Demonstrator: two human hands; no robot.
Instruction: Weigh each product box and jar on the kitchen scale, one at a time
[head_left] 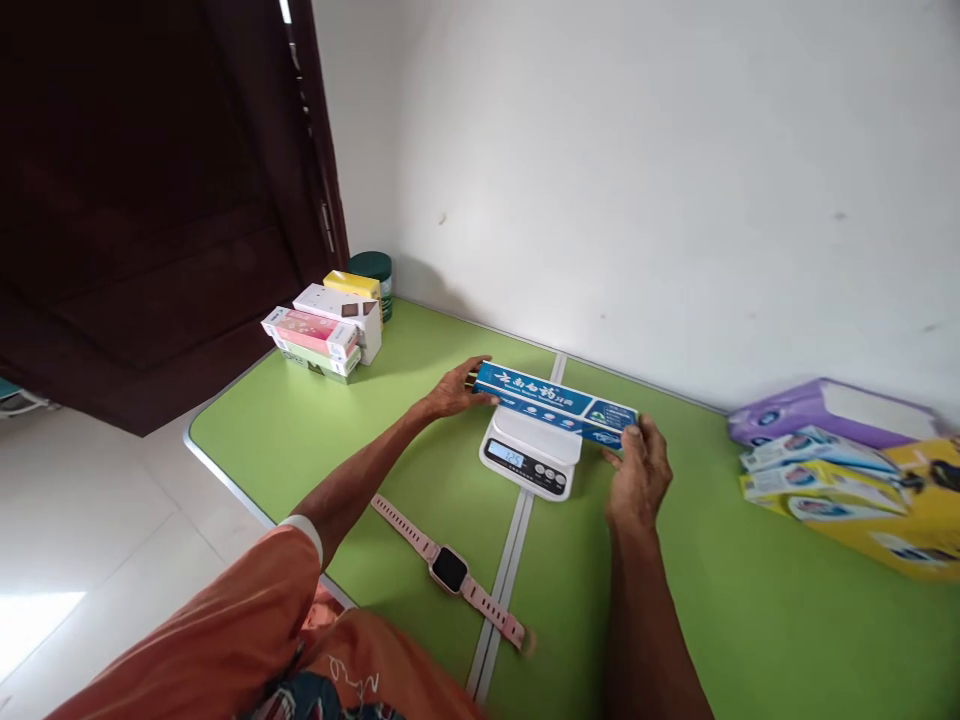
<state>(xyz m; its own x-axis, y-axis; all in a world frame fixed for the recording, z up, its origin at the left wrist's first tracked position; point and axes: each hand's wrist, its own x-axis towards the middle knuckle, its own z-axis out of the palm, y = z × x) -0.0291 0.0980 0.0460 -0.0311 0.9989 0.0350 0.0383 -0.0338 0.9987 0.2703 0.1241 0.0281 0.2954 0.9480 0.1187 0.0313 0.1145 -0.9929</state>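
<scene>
A long blue toothpaste box [555, 398] lies across the top of a white digital kitchen scale [517, 480], whose lit display reads what looks like 125. My left hand [457, 388] grips the box's left end between thumb and fingers. At the other end, my right hand [639, 468] has its fingers closed on the box's right corner. The box hides most of the weighing plate. Nearer to me on the table, a pink-strapped smartwatch [450, 570] lies stretched out flat with its screen dark.
Several small cartons [322, 335] are stacked at the table's far left, with a green-lidded jar [371, 270] behind. At the right lie a purple package [810, 405] and several yellow and white packages [832, 490]. A pale wall borders the green table [697, 560].
</scene>
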